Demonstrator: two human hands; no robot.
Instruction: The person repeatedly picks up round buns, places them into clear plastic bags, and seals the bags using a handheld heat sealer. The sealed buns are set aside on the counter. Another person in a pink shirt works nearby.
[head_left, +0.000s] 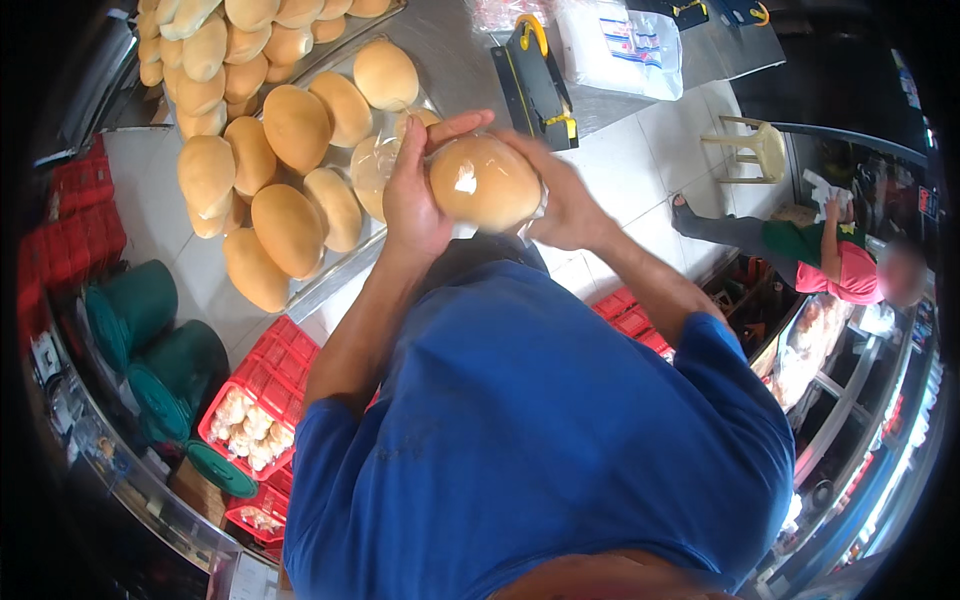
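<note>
A round bread roll in a clear plastic bag (484, 184) is held between my two hands, in front of my body and near the metal table's edge. My left hand (420, 180) supports it from the left, fingers apart along its far side. On the right, my right hand (559, 195) is slightly blurred and grips that side with some gathered plastic. Loose oval rolls (289, 229) lie on a metal tray just left of my hands. Clear plastic covers a roll (367, 176) beside my left wrist.
Beyond the tray rises a large pile of rolls (225, 60). A black and yellow tape dispenser (534, 90) and a white plastic pack (615, 49) stand on the table (457, 37). Red crates (274, 367) and green bins (176, 375) stand at left. A person (817, 251) is at right, near a stool (765, 154).
</note>
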